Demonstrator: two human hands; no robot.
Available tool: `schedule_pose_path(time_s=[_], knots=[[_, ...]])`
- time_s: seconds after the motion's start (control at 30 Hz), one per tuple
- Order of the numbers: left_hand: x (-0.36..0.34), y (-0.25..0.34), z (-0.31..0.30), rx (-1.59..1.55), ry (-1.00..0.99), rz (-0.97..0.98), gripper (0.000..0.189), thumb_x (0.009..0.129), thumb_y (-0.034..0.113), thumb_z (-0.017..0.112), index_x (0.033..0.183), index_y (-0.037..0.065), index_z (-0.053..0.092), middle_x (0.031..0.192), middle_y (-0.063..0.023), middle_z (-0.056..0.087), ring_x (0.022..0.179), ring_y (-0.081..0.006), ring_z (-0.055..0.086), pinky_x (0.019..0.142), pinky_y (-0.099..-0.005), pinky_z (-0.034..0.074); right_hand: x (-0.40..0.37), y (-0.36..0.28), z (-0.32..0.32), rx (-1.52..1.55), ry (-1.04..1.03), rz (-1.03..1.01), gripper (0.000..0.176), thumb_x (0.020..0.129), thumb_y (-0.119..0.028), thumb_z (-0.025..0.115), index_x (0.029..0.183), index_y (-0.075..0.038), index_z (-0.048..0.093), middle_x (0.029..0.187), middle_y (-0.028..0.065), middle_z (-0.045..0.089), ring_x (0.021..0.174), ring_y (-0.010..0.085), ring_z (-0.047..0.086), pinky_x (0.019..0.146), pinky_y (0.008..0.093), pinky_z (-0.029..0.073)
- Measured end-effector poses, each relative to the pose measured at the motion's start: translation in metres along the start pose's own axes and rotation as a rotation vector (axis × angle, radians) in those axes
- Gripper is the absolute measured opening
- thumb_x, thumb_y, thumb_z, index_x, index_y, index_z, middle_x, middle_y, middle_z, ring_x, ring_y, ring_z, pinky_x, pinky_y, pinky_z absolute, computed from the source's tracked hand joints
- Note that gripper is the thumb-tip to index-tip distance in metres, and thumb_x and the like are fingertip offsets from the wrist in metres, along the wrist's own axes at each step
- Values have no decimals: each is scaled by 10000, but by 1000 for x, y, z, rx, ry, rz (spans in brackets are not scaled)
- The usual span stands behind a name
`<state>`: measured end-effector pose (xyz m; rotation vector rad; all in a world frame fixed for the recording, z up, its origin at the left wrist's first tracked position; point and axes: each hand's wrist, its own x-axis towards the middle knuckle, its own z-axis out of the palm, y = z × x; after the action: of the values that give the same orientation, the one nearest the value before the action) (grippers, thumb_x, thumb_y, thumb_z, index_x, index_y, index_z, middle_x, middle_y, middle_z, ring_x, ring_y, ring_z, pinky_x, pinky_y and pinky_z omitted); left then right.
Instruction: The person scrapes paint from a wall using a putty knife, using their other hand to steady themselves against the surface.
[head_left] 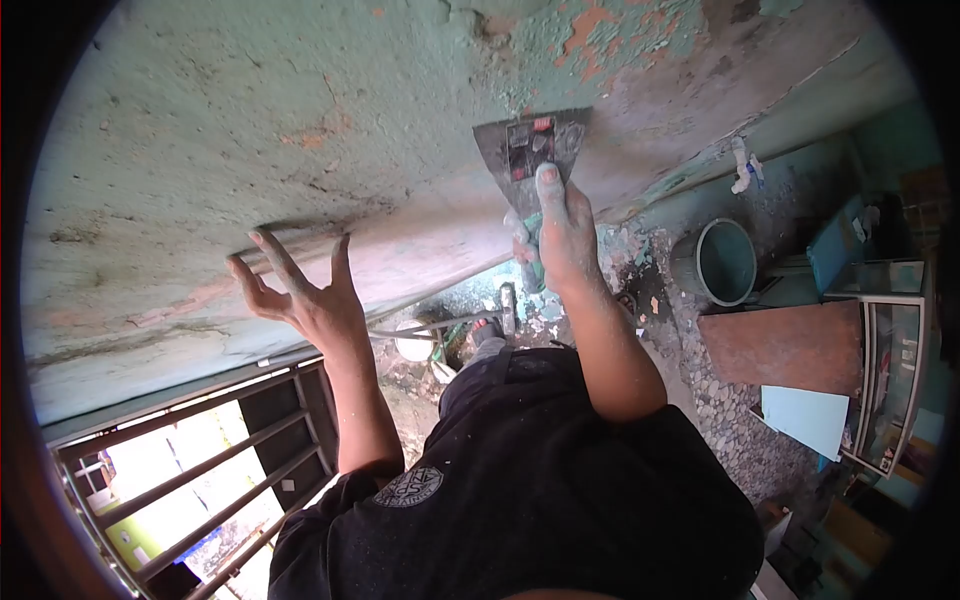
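Note:
My right hand (566, 240) is closed around the handle of a wide scraper (528, 150), thumb pressed along its dusty metal blade. The blade's broad edge points up at the peeling green wall (400, 90) and overlaps it in this view. Left of it, my left hand (308, 295) has its fingers spread, with the fingertips right at the wall's surface and nothing held. Bare orange patches and flaking paint show on the wall above the scraper. White dust covers my right thumb and fingers.
A grey bucket (727, 262) stands on the right by a white tap (742, 165). Beyond it are a brown board (785, 345) and a glass-fronted cabinet (890, 385). A barred window (200, 480) lies at lower left. Paint flakes litter the floor (650, 290) below me.

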<state>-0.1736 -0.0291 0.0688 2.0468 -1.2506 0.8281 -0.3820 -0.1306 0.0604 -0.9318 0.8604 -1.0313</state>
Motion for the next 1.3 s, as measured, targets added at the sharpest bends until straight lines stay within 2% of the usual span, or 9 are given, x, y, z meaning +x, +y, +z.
schedule_pose_path(time_s=[0.3,0.37,0.53,0.63,0.67,1.03,1.1,1.17,1.3], knots=[[0,1,1,5,-3,-9,964,654,250,821,1435,113,272,1439,-256,84,1313,-396,164,1021,-520,330,2,-11,9,72,-13,-6,426,936,-492,426,946,-72,495,539,40,476,365,93,391,341,234,319],[1,2,2,26,-10,-12,961,655,234,821,1434,113,272,1442,-249,76,1314,-397,161,1024,-520,330,4,-13,11,131,-2,-8,405,962,-431,407,992,-35,487,591,47,499,404,91,429,347,231,315],[2,4,-3,-34,-40,-32,955,656,195,821,1432,108,272,1427,-247,53,1327,-415,136,1047,-520,317,17,-27,13,139,-51,-111,424,956,-450,412,998,-34,482,598,43,487,403,93,418,355,229,320],[2,2,0,-47,-27,-26,946,660,193,819,1429,102,277,1419,-245,46,1332,-425,123,1058,-521,306,3,-22,14,152,3,-31,433,951,-464,416,984,-37,479,615,39,488,415,98,424,357,237,319],[1,2,-1,-39,-31,-25,942,664,186,817,1429,97,275,1420,-238,46,1334,-428,118,1057,-525,304,4,-20,15,138,39,-28,474,910,-537,452,976,-68,472,571,52,490,375,105,401,360,246,337],[1,1,1,-6,-25,-22,966,647,191,828,1434,126,271,1419,-241,66,1325,-414,147,1052,-527,301,4,-36,20,165,20,-14,494,888,-583,452,985,-100,482,543,40,475,372,95,381,359,244,334],[0,-2,1,-29,-6,8,961,680,287,807,1445,134,246,1431,-266,93,1304,-395,165,989,-556,350,10,-46,19,162,31,-13,497,890,-582,450,964,-91,487,544,43,475,369,98,378,369,248,333],[-2,-2,-1,-24,-19,4,960,681,290,806,1446,134,246,1432,-269,92,1304,-394,165,990,-554,348,15,-53,17,126,13,-92,498,892,-580,447,961,-88,479,538,41,469,370,101,378,375,253,330],[-1,-4,2,-31,-1,13,955,686,297,802,1446,133,246,1437,-276,83,1305,-393,163,991,-553,342,5,-43,20,141,94,-20,491,901,-567,440,949,-80,475,518,35,450,362,106,372,368,253,318]])
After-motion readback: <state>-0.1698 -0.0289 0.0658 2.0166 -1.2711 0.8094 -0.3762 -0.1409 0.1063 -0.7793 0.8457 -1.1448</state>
